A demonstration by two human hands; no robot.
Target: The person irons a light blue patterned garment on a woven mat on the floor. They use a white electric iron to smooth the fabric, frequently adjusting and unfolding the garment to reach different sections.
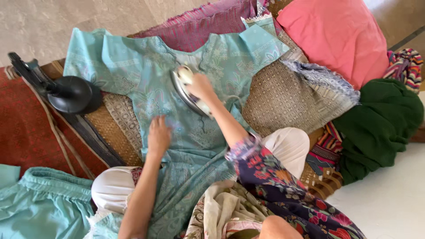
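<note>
A light turquoise printed tunic [146,71] lies spread flat on a woven brown mat [279,97]. My right hand [201,86] grips the handle of a pale clothes iron [183,86], which rests on the tunic just below its neckline. My left hand [158,136] lies flat, fingers apart, on the tunic's lower front, holding the cloth down. Both my forearms reach in from the bottom of the view, the right in a dark floral sleeve.
A black stand with a round base [71,94] sits left of the tunic. Pink cloth [336,35], dark green cloth [380,119] and striped fabric [405,66] are piled on the right. Folded turquoise cloth [44,203] lies bottom left, on a red mat [22,128].
</note>
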